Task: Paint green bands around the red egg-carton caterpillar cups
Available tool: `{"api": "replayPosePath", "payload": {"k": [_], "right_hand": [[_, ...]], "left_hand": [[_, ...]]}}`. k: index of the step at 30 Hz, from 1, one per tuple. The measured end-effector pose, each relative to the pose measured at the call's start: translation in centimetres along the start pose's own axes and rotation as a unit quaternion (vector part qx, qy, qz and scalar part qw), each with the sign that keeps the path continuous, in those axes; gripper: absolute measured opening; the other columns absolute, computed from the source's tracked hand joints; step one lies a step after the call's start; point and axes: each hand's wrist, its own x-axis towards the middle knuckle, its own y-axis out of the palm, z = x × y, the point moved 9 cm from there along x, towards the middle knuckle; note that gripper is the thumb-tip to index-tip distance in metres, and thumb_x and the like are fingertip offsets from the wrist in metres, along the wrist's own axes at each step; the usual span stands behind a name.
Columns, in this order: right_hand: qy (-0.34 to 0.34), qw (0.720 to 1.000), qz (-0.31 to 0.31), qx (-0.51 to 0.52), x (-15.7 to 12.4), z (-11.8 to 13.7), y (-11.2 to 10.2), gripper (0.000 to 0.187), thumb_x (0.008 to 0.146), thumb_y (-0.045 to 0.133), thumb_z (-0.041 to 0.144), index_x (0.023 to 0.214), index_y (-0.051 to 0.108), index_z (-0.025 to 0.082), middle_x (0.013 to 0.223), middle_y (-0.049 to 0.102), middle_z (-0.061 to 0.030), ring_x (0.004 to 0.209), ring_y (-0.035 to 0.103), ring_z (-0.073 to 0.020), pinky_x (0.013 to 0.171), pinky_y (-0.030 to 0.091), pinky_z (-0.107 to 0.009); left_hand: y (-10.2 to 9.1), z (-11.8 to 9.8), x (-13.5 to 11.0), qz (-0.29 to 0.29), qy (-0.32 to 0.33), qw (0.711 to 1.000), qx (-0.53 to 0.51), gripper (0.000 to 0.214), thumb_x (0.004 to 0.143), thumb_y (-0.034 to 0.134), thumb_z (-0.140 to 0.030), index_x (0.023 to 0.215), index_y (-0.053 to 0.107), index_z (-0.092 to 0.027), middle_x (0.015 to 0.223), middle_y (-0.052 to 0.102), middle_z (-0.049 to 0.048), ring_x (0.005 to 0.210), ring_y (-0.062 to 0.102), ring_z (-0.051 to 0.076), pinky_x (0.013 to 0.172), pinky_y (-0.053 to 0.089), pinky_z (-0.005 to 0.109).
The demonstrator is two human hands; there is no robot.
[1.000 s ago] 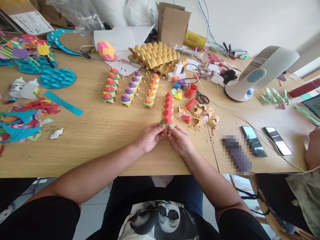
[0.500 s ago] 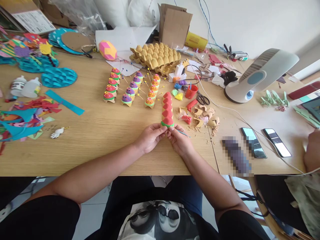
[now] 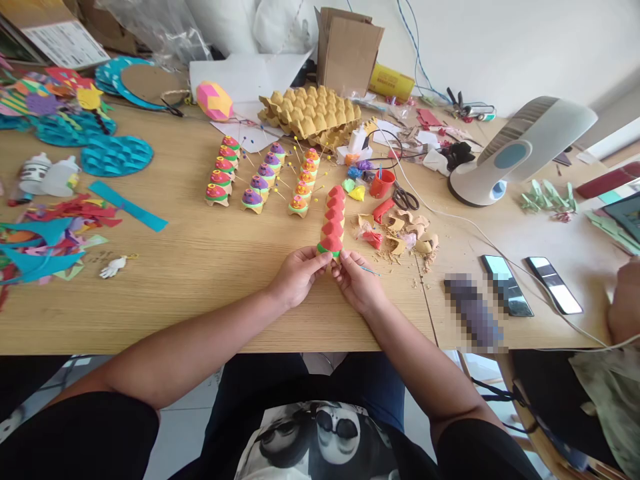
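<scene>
A strip of egg-carton cups (image 3: 333, 217), its bumps capped in red clay with a green band at the near end, lies between my two hands. My left hand (image 3: 299, 275) pinches its near left corner, thumb on the green band. At the near right corner, my right hand (image 3: 361, 283) has its fingers closed on the strip. A thin blue stick (image 3: 370, 271) pokes out from under the right fingers. Just beyond, finished-looking caterpillar strips stand in a row: a red one (image 3: 220, 177), a purple one (image 3: 261, 179) and an orange one (image 3: 303, 183), with pins sticking out.
Right of the strip lie carton scraps (image 3: 397, 241), scissors (image 3: 406, 198) and a red cup (image 3: 382, 183). Egg trays (image 3: 310, 112) sit behind. A fan (image 3: 515, 157), two phones (image 3: 508, 287) and a cable are further right, near another person's arm (image 3: 626, 300). Colored paper scraps (image 3: 45, 237) spread left.
The near end of the red strip has shifted slightly left and its green band has turned a little. Both hands keep their hold, and the blue stick shows less.
</scene>
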Motion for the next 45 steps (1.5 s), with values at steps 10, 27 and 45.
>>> {"api": "replayPosePath", "payload": {"k": [10,27,45], "right_hand": [[-0.005,1.0,0.004,-0.03,-0.1,-0.2,0.0,0.042,0.067,0.095,0.051,0.074,0.068,0.019,0.063,0.066,0.0042,0.056,0.058,-0.0067,0.054,0.047,-0.017],[-0.004,1.0,0.002,-0.01,-0.3,-0.1,0.2,0.034,0.071,0.094,0.042,0.077,0.069,0.019,0.065,0.067,0.0043,0.058,0.06,-0.0067,0.054,0.049,-0.016],[0.016,0.999,-0.005,0.04,0.0,-0.2,-0.2,0.027,0.077,0.091,0.034,0.077,0.068,0.019,0.068,0.07,0.003,0.057,0.06,-0.0058,0.054,0.05,-0.015]], "left_hand": [[1.6,-0.6,-0.3,0.041,0.01,0.999,-0.012,0.027,0.077,0.09,-0.035,0.083,0.075,-0.014,0.072,0.068,0.0023,0.068,0.062,0.015,0.066,0.053,0.031],[1.3,0.2,-0.2,0.05,-0.021,0.998,-0.036,0.027,0.084,0.086,-0.038,0.084,0.076,-0.012,0.076,0.069,0.0047,0.072,0.062,0.015,0.071,0.052,0.03],[0.5,1.1,0.1,0.02,-0.053,0.995,-0.077,0.029,0.083,0.087,-0.039,0.082,0.076,-0.012,0.079,0.072,0.0044,0.072,0.067,0.012,0.071,0.054,0.024]]}}
